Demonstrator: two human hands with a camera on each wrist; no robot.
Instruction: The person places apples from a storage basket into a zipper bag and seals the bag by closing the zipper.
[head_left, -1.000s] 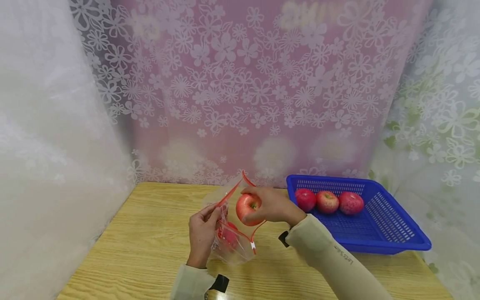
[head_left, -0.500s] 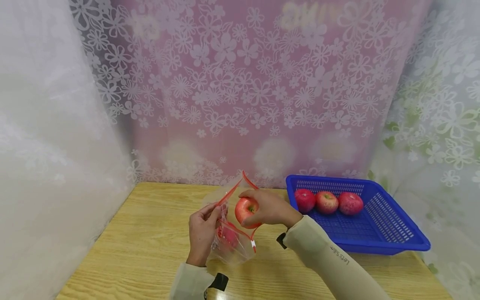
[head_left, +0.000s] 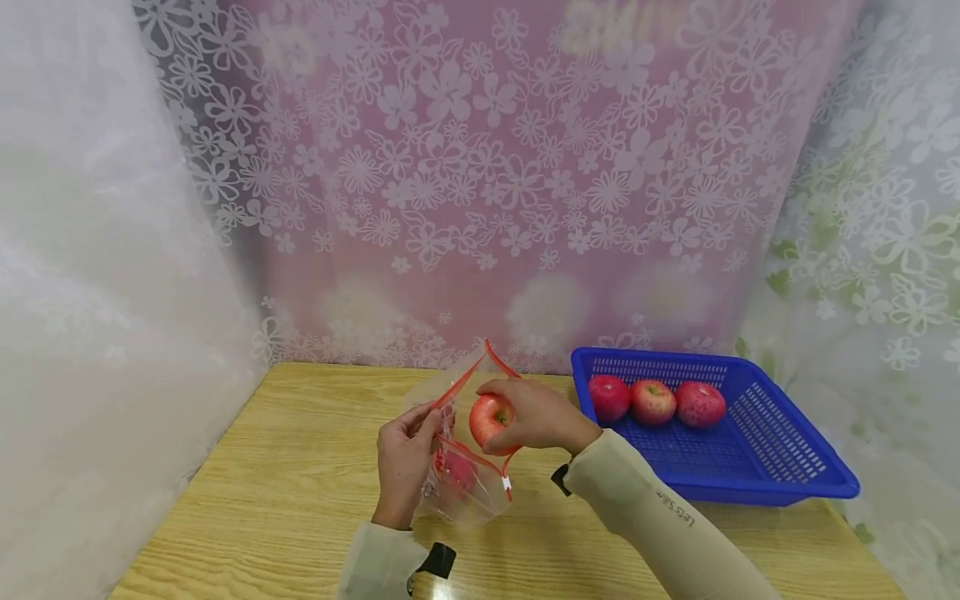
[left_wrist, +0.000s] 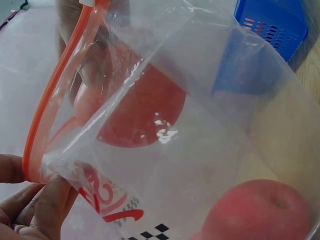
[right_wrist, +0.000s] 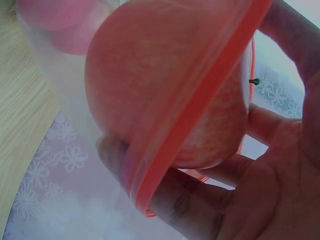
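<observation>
A clear zip bag with a red seal strip (head_left: 457, 385) gapes upward over the table. My left hand (head_left: 403, 462) pinches its rim between thumb and fingers, as the left wrist view also shows. My right hand (head_left: 543, 417) grips a red apple (head_left: 489, 419) at the bag's mouth. In the right wrist view the red strip crosses in front of this apple (right_wrist: 145, 75), and its fingertips reach past the strip. Lower in the bag lies another apple (left_wrist: 260, 212), seen through the plastic; the right wrist view shows red fruit (right_wrist: 62, 20) there too.
To the right stands a blue plastic basket (head_left: 750, 492) holding a row of 3 apples (head_left: 652, 402) along its back left. The wooden table (head_left: 270, 500) ends at a pink flowered curtain (head_left: 480, 208) behind, with pale sheets at both sides.
My right hand and the apple have moved slightly left and down into the bag's mouth, then nearly stopped. My left hand keeps its pinch on the rim.
</observation>
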